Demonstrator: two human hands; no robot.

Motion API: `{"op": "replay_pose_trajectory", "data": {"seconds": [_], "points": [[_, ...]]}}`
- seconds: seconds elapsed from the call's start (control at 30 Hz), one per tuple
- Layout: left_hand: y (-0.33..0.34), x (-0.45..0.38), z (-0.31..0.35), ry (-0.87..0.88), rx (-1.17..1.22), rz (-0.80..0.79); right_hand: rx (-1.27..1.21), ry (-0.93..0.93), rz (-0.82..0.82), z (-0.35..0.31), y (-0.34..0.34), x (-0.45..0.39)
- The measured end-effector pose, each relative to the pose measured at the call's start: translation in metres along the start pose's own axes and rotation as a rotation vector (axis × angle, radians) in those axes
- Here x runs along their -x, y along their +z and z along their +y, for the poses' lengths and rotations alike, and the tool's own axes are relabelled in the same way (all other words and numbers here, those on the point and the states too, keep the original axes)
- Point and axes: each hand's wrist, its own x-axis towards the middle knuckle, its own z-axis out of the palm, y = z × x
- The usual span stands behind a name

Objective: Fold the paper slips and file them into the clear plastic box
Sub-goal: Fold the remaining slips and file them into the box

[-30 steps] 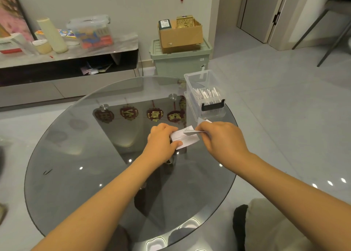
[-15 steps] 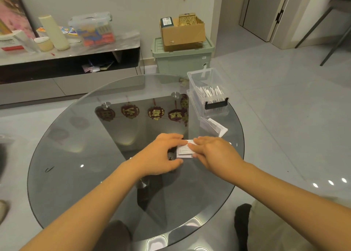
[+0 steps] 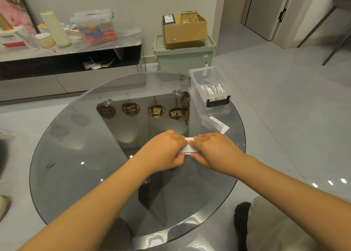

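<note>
A small white paper slip (image 3: 188, 147) lies on the round glass table (image 3: 91, 155) near its right side. My left hand (image 3: 163, 152) holds its left end, fingers over the top edge and thumb at the lower edge. My right hand (image 3: 215, 150) holds the right end the same way. Most of the slip is hidden under my fingers. The clear plastic box (image 3: 202, 68) stands open at the table's far right edge, with several folded slips (image 3: 211, 91) standing inside. A small pile of unfolded slips (image 3: 215, 124) lies between the box and my right hand.
A small dark hook (image 3: 50, 165) lies on the glass at the left. Beyond the table stand a green storage bin (image 3: 184, 60) with a cardboard box (image 3: 185, 31) on it, and a low cabinet (image 3: 70, 60). A cushion (image 3: 284, 228) sits by the table's near right edge.
The slip was held up above the glass a second ago; it is now down flat on the table, and both hands have closed in over its ends.
</note>
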Motion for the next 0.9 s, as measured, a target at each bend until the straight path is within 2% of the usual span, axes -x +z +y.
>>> {"op": "replay_pose_trajectory", "data": {"seconds": [0.13, 0.23, 0.37, 0.47, 0.53, 0.6, 0.77, 0.9], "points": [[-0.002, 0.000, 0.000, -0.047, 0.062, 0.025, 0.044, 0.046, 0.010, -0.005, -0.001, -0.006], [0.001, 0.002, 0.001, -0.060, 0.087, 0.036, 0.060, 0.054, 0.117, -0.002, 0.004, -0.010], [0.003, 0.003, -0.001, -0.135, 0.148, 0.126, 0.034, 0.135, 0.033, 0.001, -0.003, -0.006], [0.002, 0.002, 0.000, -0.214, 0.157, 0.152, -0.146, 0.152, 0.142, 0.002, -0.010, -0.001], [0.000, 0.001, 0.001, -0.246, 0.146, 0.156, -0.078, 0.142, 0.302, 0.010, -0.006, 0.000], [-0.002, 0.000, 0.001, -0.248, 0.132, 0.177, -0.043, 0.199, 0.368, 0.017, -0.007, 0.000], [-0.005, 0.003, 0.001, -0.179, 0.083, 0.226, -0.081, 0.359, 0.147, 0.038, 0.000, 0.000], [-0.004, 0.002, -0.001, -0.155, 0.051, 0.231, -0.024, 0.396, 0.078, 0.045, 0.006, -0.002]]}}
